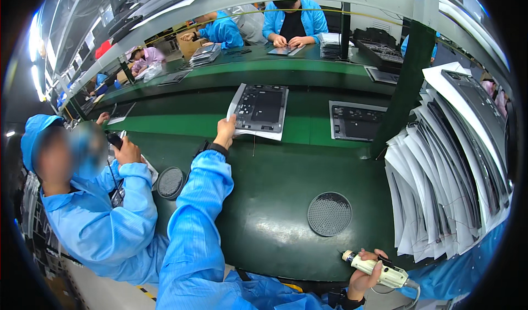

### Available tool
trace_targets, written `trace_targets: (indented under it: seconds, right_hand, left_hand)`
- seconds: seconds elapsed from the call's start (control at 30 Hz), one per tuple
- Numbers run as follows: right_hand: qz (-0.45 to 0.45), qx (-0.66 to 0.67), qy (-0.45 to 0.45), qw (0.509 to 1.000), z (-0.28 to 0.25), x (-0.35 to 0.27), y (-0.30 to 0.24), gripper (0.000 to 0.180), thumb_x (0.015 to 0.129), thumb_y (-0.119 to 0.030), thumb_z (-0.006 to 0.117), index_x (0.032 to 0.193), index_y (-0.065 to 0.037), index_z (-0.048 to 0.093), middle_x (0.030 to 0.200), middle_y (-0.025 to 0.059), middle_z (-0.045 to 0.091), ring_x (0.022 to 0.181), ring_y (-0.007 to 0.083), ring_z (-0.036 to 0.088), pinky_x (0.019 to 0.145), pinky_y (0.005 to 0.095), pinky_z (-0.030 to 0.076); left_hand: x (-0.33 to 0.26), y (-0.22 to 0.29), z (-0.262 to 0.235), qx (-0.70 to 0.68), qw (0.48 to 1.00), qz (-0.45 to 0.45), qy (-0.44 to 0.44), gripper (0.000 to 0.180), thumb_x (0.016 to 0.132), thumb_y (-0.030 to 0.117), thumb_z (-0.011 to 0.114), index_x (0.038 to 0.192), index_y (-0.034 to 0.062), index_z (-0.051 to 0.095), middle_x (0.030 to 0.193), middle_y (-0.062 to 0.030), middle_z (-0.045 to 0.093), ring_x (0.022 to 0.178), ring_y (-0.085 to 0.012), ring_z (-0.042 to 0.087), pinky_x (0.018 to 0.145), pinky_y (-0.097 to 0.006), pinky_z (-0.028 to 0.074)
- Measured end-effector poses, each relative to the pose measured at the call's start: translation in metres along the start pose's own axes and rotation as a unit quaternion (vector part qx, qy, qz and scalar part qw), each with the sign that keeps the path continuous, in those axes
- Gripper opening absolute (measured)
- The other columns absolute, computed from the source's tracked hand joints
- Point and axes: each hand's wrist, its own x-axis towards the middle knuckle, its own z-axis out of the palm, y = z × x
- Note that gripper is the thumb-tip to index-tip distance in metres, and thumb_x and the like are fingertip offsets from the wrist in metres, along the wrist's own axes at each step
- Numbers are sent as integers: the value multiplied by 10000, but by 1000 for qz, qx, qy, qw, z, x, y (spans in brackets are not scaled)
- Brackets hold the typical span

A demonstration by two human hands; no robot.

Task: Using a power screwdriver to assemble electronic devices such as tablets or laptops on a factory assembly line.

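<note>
The left arm, in a blue sleeve, stretches far forward across the bench (275,200), and the left hand (225,131) pinches the near left corner of a white sheet (235,103) that carries a dark laptop base panel (263,107). The panel lies flat on the green belt strip beyond the bench's dark work surface, its near edge just past the fingertips. The right hand (364,274) sits low at the near edge of the bench, fingers wrapped around a cream electric screwdriver (374,267) whose tip points left.

Between the two hands the dark green surface is open, except for a round perforated screw tray (329,214) close to the right hand. A second round tray (170,182) lies just left of the outstretched forearm. Another dark panel (356,121) rests on the belt to the right of the held one, next to a green post (407,84). A leaning stack of panels in white sheets (445,172) crowds the right side.

A co-worker in blue (99,216) sits close on the left; more people work along the far bench
</note>
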Motion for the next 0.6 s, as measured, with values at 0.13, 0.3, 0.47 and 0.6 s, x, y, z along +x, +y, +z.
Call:
trace_targets:
  seconds: [0.13,0.3,0.47,0.6]
  right_hand:
    - [-2,5,-5,1000,-4,1,7,380,895,-306,432,1094,18,440,700,106,569,704,224,568,811,419,452]
    - [10,9,-4,1000,-3,1,5,363,901,-298,423,1094,8,444,700,103,561,725,218,562,830,412,443]
    - [27,7,3,1000,-6,-1,-1,360,900,-294,423,1095,8,444,714,104,561,738,219,558,840,416,439]
    - [35,-11,32,999,-3,-1,-2,434,841,-330,485,1074,32,432,693,137,591,732,262,602,817,455,465]
  left_hand:
    - [52,-23,6,-27,999,-37,28,330,851,259,609,952,-55,606,772,-80,613,664,-213,614,526,-375,495]
    - [77,-40,-35,223,964,89,118,375,772,220,655,1072,-1,616,1003,-194,645,953,-341,613,830,-394,466]
    - [21,-1,-21,402,875,207,173,306,783,183,624,1050,35,618,1011,-177,641,1009,-340,580,876,-411,440]
    - [2,26,24,378,868,307,92,227,794,171,603,971,31,629,941,-147,658,923,-302,620,820,-381,473]
